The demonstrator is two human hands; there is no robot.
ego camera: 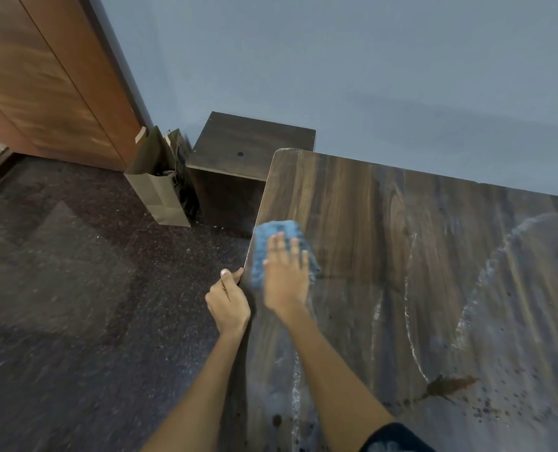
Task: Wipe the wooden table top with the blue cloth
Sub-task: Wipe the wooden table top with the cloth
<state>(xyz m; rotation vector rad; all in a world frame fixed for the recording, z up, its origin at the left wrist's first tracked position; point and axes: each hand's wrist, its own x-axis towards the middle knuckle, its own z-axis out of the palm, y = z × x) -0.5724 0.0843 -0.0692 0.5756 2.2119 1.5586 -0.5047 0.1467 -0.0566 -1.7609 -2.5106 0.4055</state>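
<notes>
Head view: right hand point(286, 275) presses flat on the cloth point(279, 234) at the table point(385, 223) edge; left hand point(228, 301) grips that edge (nine o'clock). The stain point(450, 386) at five o'clock may get missed.

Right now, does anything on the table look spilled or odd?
Yes. A brown spill with dark splatter sits near the table front edge, unwiped. The right hand presses the cloth far from it, at the left edge.

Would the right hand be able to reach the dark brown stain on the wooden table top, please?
Probably yes: the right hand presses the blue cloth near the table's left edge, and bare wooden table top lies between it and the dark brown stain.
</notes>
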